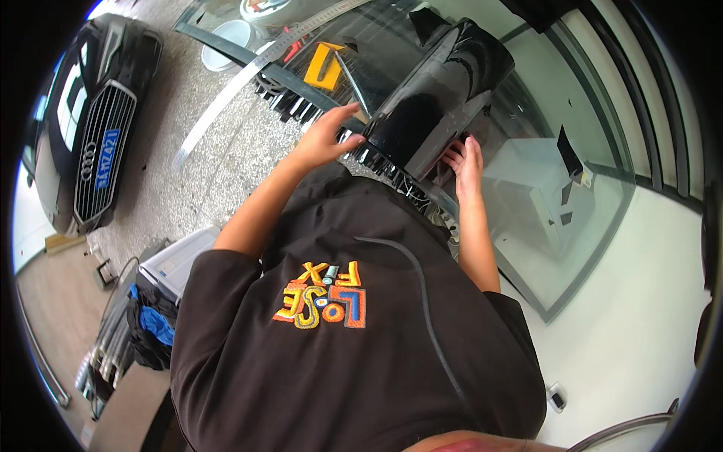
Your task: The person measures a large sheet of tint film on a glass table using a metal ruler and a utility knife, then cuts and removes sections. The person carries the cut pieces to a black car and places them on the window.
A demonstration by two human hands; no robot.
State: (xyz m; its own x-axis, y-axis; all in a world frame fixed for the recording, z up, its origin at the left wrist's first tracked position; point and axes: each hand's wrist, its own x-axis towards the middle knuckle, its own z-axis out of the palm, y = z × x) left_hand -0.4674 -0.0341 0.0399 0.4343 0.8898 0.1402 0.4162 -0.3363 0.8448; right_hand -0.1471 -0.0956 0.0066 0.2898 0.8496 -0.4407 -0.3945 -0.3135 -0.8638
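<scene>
A glossy black curved panel [429, 98] lies on the glass tabletop [527, 162] in front of me, its surface full of reflections. At its near left corner is my left hand [329, 139], thumb and fingers apart, holding nothing. My right hand [465, 166] is at the panel's right edge, with bent fingers and the thumb closed about that edge; the fingertips are partly hidden. Left of the panel lie a yellow scraper-like piece [324, 66] and a thin, pen-like silver tool [352, 83].
A long metal ruler [226, 98] crosses the table's left edge. Black scraps [570, 154] lie on the glass at right, above a whitish box [520, 181]. White buckets [228, 45] stand beyond the ruler. A dark car [102, 128] is at far left, near a grey-lidded container [177, 260].
</scene>
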